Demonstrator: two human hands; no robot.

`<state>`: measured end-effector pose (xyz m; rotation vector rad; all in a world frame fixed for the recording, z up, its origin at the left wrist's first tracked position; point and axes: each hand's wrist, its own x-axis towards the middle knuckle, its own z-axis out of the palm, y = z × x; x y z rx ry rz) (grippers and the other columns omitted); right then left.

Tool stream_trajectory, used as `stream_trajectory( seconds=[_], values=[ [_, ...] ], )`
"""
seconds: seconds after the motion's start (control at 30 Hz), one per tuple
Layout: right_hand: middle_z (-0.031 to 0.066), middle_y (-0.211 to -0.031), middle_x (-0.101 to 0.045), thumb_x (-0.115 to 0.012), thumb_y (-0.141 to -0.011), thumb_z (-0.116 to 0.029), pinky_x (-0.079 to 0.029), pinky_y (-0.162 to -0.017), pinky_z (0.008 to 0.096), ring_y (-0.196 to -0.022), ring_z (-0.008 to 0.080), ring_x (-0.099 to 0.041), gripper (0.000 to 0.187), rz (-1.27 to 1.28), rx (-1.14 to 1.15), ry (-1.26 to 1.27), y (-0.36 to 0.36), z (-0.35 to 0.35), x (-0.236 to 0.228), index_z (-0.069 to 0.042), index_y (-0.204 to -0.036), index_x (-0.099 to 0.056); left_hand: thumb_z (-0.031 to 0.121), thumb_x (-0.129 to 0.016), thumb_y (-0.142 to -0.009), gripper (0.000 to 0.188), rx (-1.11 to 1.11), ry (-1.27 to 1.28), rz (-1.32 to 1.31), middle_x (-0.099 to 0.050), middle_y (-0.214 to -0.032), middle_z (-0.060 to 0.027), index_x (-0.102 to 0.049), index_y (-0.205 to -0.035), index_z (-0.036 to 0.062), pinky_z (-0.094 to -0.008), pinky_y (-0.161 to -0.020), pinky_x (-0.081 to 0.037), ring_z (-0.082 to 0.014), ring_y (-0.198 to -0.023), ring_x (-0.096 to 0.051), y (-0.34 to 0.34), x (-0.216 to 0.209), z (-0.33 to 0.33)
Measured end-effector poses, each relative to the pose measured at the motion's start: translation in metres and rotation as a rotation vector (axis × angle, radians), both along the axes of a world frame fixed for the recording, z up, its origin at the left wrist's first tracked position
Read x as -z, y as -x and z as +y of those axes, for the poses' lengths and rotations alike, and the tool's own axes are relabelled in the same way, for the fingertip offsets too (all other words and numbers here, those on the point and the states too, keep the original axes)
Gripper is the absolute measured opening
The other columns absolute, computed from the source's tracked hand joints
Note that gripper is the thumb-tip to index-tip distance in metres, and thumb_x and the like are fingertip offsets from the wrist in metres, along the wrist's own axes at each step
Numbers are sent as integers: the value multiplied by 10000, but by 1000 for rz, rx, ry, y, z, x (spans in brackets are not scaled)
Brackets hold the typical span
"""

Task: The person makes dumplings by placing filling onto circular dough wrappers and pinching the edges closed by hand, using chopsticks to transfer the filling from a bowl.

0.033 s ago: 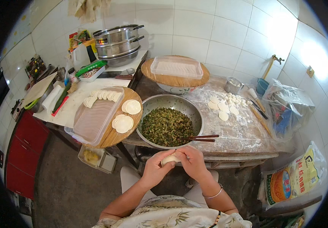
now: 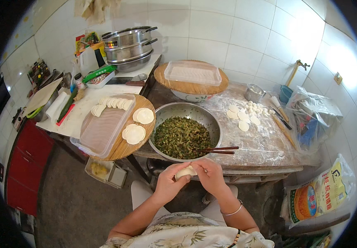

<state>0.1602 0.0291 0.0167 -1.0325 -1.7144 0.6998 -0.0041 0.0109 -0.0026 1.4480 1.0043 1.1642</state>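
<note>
Just in front of the steel bowl, my left hand [image 2: 172, 182] and my right hand [image 2: 210, 177] meet around a pale dumpling [image 2: 185, 172]. Fingers of both hands are closed on its edge, and part of it is hidden by them. Behind them the wide steel bowl [image 2: 215, 120] holds chopped green filling [image 2: 180, 136]. A pair of chopsticks [image 2: 224, 150] rests over its right rim. To the left, finished dumplings [image 2: 114, 103] stand in a row in a clear plastic tray [image 2: 100, 131], with round dough wrappers [image 2: 135, 134] stacked beside it on a woven round board [image 2: 116, 152].
Right of the bowl, wrappers [image 2: 243, 125] and small dough pieces [image 2: 258, 108] lie on the floured board [image 2: 265, 144] near a rolling pin [image 2: 284, 131]. Stacked steamers [image 2: 129, 45] and a cleaver [image 2: 120, 81] sit back left. A flour sack [image 2: 319, 192] stands at right.
Fingers of my right hand have shifted very slightly at the dumpling's edge. Everything else looks the same.
</note>
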Motion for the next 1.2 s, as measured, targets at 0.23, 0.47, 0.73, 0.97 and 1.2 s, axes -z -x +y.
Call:
stream_trajectory(
  seconds=[0.23, 0.47, 0.73, 0.97, 1.2],
  values=[
    [116, -827, -634, -601, -859, -62, -482, -619, 309, -714, 227, -617, 85, -78, -1, 7, 6, -4, -4, -1, -905, -639, 15, -631, -809, 354, -57, -34, -16, -581, -1076, -73, -593, -1161, 27, -237, -738, -506, -118, -893, -587, 5, 8, 1],
    [116, -805, -614, -613, -838, -43, -475, -587, 317, -663, 244, -596, 64, -35, -48, -59, 9, 4, 1, -6, -889, -625, 20, -602, -844, 327, -48, 109, -187, -564, -1073, -71, -591, -1171, 26, -235, -711, -533, -123, -915, -591, 7, 0, 1],
    [130, -812, -613, -601, -841, -36, -482, -626, 339, -699, 280, -597, 87, -140, -36, -250, 13, 8, 6, 0, -918, -614, 3, -601, -846, 264, -25, 114, -168, -593, -1056, -76, -588, -1110, 4, -243, -705, -553, -128, -880, -618, 10, -5, 4],
    [129, -792, -602, -606, -834, -51, -479, -628, 352, -713, 292, -593, 65, -154, -160, -40, 9, 8, 0, -3, -877, -601, 7, -613, -844, 247, -14, 225, -278, -637, -985, -71, -587, -1090, 5, -246, -656, -553, -121, -844, -633, 15, 1, 8],
    [105, -768, -581, -620, -827, -45, -467, -565, 324, -662, 232, -592, 53, -37, -147, -17, 21, 9, -2, -5, -854, -597, 32, -612, -857, 237, 9, 286, -295, -621, -969, -43, -577, -1091, 12, -218, -635, -534, -97, -814, -622, 22, -3, 7]
  ],
)
